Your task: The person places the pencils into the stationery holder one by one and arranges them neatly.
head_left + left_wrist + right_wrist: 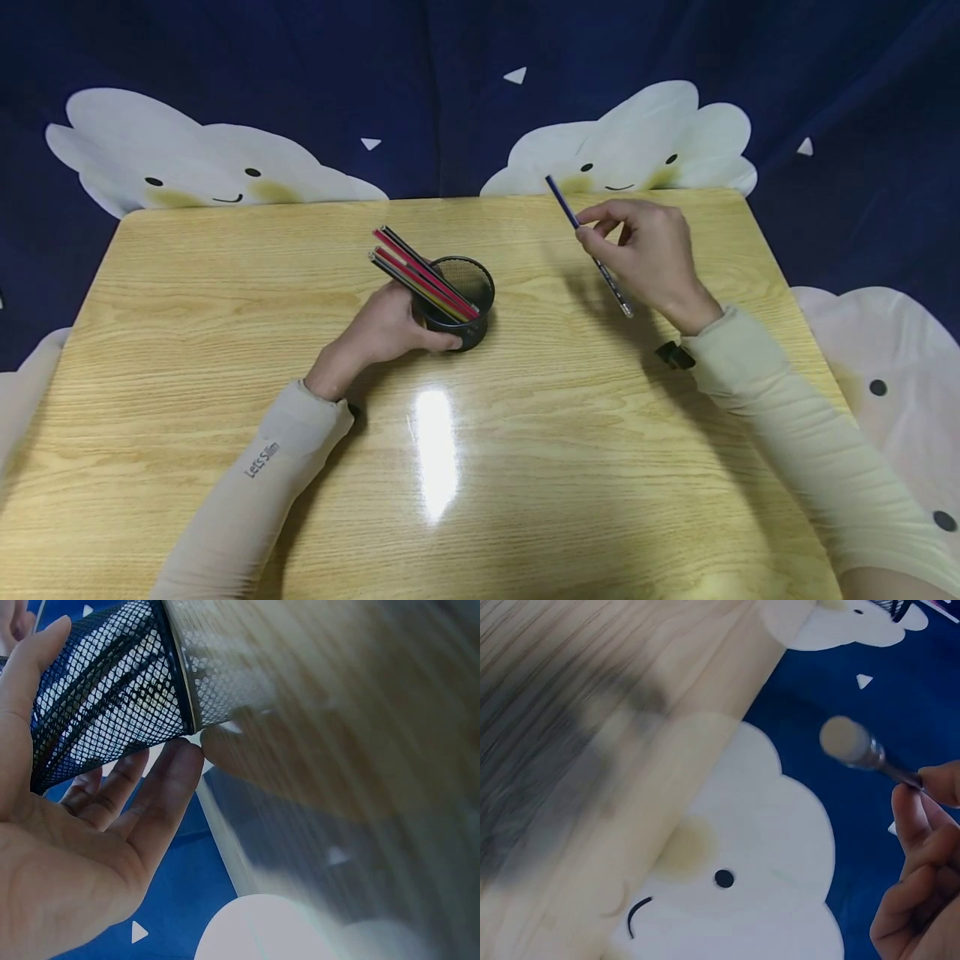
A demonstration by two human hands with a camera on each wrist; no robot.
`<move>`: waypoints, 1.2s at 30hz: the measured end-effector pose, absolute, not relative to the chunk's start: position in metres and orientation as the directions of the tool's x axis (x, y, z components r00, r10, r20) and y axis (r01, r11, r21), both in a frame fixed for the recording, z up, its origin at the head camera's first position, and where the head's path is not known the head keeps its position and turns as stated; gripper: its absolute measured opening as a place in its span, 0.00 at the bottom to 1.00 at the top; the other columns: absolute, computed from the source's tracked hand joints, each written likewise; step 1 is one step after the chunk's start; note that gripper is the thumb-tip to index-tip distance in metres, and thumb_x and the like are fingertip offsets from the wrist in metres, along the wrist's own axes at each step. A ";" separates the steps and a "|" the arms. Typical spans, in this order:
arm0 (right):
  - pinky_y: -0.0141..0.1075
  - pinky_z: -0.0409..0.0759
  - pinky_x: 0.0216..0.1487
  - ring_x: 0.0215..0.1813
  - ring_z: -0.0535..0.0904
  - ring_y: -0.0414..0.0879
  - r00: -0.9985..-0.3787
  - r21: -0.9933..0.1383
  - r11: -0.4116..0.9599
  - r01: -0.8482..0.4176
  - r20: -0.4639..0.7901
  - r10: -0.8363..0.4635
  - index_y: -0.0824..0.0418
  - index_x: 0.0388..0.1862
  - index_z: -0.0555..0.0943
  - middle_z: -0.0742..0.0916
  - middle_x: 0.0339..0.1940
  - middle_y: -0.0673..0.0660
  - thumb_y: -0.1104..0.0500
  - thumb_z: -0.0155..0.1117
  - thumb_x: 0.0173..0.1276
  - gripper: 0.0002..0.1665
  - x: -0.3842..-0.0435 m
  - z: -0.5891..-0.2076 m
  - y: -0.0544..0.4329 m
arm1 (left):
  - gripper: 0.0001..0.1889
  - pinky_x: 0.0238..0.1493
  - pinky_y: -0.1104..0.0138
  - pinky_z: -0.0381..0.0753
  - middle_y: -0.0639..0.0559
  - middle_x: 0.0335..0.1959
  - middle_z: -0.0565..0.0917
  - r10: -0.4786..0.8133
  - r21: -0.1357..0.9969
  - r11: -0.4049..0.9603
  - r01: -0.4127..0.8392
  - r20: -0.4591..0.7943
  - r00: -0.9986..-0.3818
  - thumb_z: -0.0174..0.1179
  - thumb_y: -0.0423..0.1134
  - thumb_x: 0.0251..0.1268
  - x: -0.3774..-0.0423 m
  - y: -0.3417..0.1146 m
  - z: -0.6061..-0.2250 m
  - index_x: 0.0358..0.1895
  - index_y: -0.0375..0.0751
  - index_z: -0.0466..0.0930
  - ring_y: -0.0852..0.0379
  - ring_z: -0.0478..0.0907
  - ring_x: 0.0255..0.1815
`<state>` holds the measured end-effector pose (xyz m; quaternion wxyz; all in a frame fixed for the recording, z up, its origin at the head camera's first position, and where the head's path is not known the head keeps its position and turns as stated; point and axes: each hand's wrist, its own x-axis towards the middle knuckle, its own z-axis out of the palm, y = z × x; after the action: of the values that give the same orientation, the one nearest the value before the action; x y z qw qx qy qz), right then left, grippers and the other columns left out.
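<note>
Near the middle of the table, my left hand [382,329] grips a black mesh pencil cup [476,332] from its left side. Thumb and fingers lie on opposite sides of the mesh [112,682] in the left wrist view. Several pencils [420,282], some red and some dark, lean out of the cup toward the upper left. Off to the right, my right hand [648,250] pinches a dark blue pencil [561,198] between thumb and fingertips, above the table. It slants, with its pale eraser [843,739] at the end nearest me.
The light wood table [562,483] has a bright glare patch in front of the cup. Behind its far edge hangs a dark blue curtain [262,58] with white smiling clouds. Black straps [676,355] show at the sleeve cuffs.
</note>
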<state>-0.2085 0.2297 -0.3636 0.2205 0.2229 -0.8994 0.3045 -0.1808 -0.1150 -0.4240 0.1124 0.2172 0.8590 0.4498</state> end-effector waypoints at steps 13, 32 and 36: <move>0.29 0.68 0.25 0.20 0.72 0.40 -0.781 -0.572 0.551 -0.608 0.555 -0.287 0.61 0.45 0.94 0.91 0.30 0.50 0.65 0.76 0.72 0.05 -0.199 -0.348 0.194 | 0.30 0.69 0.52 0.73 0.50 0.52 0.86 0.477 0.823 0.499 0.273 0.002 -0.879 0.89 0.40 0.49 -0.182 -0.115 -0.424 0.57 0.44 0.88 0.50 0.81 0.59; 0.28 0.64 0.23 0.19 0.69 0.38 -0.647 -0.550 0.345 -0.761 0.685 -0.336 0.64 0.45 0.92 0.91 0.30 0.53 0.65 0.75 0.73 0.05 -0.197 -0.322 0.143 | 0.33 0.71 0.53 0.72 0.50 0.55 0.87 0.485 0.837 0.472 0.277 0.016 -0.875 0.89 0.40 0.49 -0.184 -0.116 -0.427 0.61 0.42 0.85 0.51 0.80 0.62; 0.28 0.62 0.22 0.18 0.67 0.37 -0.623 -0.542 0.308 -0.782 0.709 -0.331 0.65 0.45 0.92 0.90 0.30 0.53 0.65 0.74 0.73 0.06 -0.198 -0.319 0.135 | 0.33 0.71 0.53 0.72 0.50 0.54 0.87 0.490 0.840 0.465 0.279 0.018 -0.872 0.88 0.40 0.50 -0.184 -0.116 -0.427 0.61 0.42 0.84 0.51 0.80 0.61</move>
<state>-0.1979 0.1347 -0.3195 0.2424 0.3605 -0.7717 0.4646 -0.1835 -0.1164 -0.4268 0.1133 0.2267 0.8483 0.4649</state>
